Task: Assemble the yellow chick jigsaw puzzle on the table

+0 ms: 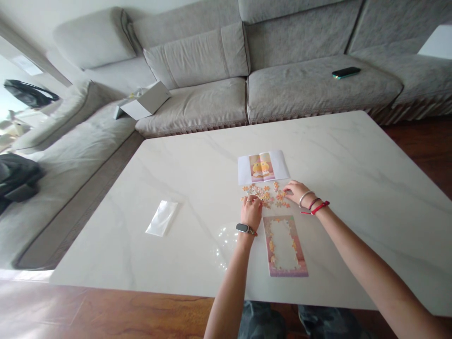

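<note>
We find both hands resting on the white marble-patterned table [183, 179], over a loose scatter of small orange and pink jigsaw pieces [265, 194]. Our left hand [251, 211] lies palm down at the near left edge of the scatter, fingers curled loosely onto the pieces; we cannot tell whether it has hold of any one piece. A dark band sits on that wrist. Our right hand [295, 190] lies at the right edge of the scatter, fingers bent down and touching the pieces there; whether a piece is pinched is likewise not clear. Silver and red bracelets circle that wrist.

Just nearer than the scatter lies a pink rectangular puzzle frame [284, 246], its border partly filled and its middle bare white. Just beyond the scatter lies a white sheet with a printed reference picture [262, 166].

Well apart to the left, a clear flat plastic bag [162, 217] lies on the table. Behind the table stands a grey fabric corner sofa [219, 61], carrying a white open cardboard box [146, 101] at left and a dark phone [346, 72] at right.
</note>
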Demonstrator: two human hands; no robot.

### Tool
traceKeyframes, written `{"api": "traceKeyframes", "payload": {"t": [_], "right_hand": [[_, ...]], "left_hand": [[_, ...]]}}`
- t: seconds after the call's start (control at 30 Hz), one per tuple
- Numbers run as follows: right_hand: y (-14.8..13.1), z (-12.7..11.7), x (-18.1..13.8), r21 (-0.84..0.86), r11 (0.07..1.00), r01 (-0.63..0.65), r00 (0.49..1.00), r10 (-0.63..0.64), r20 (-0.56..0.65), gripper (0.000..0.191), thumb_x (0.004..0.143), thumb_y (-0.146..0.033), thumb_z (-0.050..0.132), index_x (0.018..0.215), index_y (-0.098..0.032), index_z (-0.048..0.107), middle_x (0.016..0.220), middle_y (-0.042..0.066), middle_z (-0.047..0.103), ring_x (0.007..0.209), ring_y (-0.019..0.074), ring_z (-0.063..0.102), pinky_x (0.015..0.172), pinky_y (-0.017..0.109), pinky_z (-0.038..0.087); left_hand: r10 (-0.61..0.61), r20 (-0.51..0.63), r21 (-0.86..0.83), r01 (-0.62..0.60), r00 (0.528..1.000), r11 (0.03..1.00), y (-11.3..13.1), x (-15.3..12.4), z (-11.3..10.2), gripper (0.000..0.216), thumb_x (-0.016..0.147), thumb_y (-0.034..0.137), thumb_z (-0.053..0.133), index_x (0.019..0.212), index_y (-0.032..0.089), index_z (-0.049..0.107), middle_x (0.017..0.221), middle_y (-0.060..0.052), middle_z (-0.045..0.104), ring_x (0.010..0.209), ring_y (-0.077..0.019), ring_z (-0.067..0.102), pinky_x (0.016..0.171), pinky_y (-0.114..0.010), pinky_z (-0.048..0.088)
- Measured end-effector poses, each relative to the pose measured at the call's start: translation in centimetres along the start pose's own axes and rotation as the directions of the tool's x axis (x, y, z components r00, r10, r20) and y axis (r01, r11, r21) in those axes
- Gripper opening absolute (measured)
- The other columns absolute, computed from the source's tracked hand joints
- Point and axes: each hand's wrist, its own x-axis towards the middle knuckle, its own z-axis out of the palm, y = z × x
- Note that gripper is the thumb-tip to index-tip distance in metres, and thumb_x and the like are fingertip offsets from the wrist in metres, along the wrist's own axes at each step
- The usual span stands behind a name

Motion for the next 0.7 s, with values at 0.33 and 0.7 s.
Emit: {"api": "traceKeyframes", "payload": {"t": [0.33, 0.7], "right_hand": [[-1.6, -0.4, 0.6, 0.044, 0.995, 0.086, 0.994, -0.089, 0.063, 0.019, 0.064, -0.017, 0.061, 0.083, -0.02, 0.062, 0.085, 0.003, 0.054, 0.071, 0.0115, 0.053, 0.07, 0.023, 0.042], [-0.8, 0.7, -0.1, 0.077, 0.993, 0.09, 0.994, -0.094, 0.047, 0.012, 0.064, -0.014, 0.057, 0.076, -0.018, 0.06, 0.074, 0.001, 0.056, 0.062, 0.0095, 0.05, 0.06, 0.022, 0.04]], "left_hand": [[0.09, 0.037, -0.033, -0.089, 0.995, 0.995, 0.5, -0.1, 0.2, 0.008, 0.073, 0.022, 0.053, 0.077, 0.023, 0.06, 0.102, -0.002, 0.047, 0.09, -0.0163, 0.041, 0.081, -0.032, 0.039], [0.033, 0.08, -0.055, -0.029, 0.996, 0.998, -0.4, -1.3, -0.7, 0.013, 0.072, 0.022, 0.053, 0.084, 0.023, 0.061, 0.098, -0.003, 0.047, 0.091, -0.0163, 0.043, 0.083, -0.033, 0.039]]}}
